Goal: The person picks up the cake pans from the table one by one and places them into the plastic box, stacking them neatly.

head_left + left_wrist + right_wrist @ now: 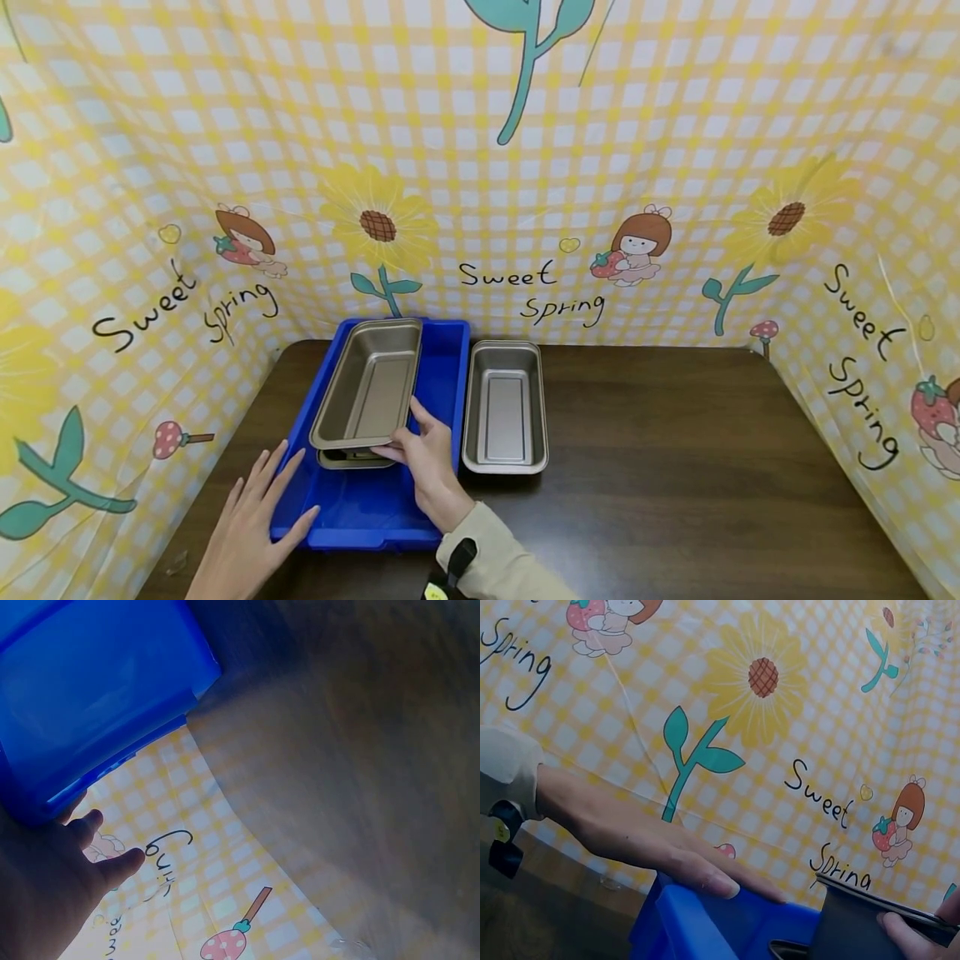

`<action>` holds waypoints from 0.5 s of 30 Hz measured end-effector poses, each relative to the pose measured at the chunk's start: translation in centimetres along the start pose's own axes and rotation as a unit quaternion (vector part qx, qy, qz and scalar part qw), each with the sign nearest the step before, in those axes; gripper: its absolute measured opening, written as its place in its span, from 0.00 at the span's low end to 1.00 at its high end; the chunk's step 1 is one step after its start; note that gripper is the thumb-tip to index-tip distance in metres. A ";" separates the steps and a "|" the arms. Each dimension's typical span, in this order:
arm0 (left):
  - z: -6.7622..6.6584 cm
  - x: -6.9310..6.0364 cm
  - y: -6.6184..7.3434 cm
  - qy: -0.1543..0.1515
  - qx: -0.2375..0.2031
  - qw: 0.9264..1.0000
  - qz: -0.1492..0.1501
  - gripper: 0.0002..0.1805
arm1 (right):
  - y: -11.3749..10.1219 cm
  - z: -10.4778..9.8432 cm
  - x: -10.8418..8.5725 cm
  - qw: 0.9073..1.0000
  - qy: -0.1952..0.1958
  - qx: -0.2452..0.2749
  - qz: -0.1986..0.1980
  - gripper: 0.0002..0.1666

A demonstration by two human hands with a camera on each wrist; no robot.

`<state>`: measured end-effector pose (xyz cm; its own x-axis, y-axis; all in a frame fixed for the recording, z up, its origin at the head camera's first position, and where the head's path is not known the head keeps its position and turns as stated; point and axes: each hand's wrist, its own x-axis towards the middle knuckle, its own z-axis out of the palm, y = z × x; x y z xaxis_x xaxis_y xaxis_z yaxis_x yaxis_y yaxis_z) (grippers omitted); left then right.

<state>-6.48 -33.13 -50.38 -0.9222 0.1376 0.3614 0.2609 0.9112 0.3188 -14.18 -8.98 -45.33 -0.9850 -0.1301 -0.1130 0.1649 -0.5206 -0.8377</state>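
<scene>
My right hand [429, 467] pinches the near right corner of a metal loaf pan [384, 392], tilted above a blue plastic bin [360, 527]. Another loaf pan [352, 462] shows beneath it inside the bin, mostly hidden. In the right wrist view, the thumb [906, 936] presses the side of the held pan [855, 926]. My left hand [258, 517] lies with spread, straight fingers against the bin's left edge. The left wrist view shows that hand [56, 877] beside the bin wall [112, 742].
A third loaf pan [506, 408] stands upright on the dark wooden table [675, 467], just right of the bin. A yellow checked cloth [480, 192] with printed flowers and figures encloses the table at the back and sides.
</scene>
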 end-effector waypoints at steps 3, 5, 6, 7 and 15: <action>0.0 0.0 0.0 0.002 -0.001 1.000 0.000 0.46 | 0.3 0.1 0.0 1.000 0.000 0.001 0.002 0.43; 0.0 0.0 0.0 0.002 -0.002 1.000 0.000 0.46 | 0.4 0.1 0.1 1.000 0.000 0.000 0.004 0.43; 0.0 0.0 0.0 0.003 -0.003 1.000 0.001 0.46 | 0.5 0.1 0.0 1.000 0.000 -0.002 0.006 0.43; 0.0 0.0 0.0 0.004 -0.002 1.000 0.002 0.46 | 0.5 0.1 0.0 1.000 0.000 -0.003 0.009 0.43; -0.1 -0.1 -0.1 0.012 -0.003 1.000 0.010 0.46 | 1.1 0.1 0.1 1.000 0.010 -0.003 0.024 0.45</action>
<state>-6.36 -33.24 -50.38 -0.9092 0.1467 0.3897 0.2816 0.9060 0.3160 -14.07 -9.69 -46.19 -0.9767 -0.1375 -0.1647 0.2123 -0.5083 -0.8346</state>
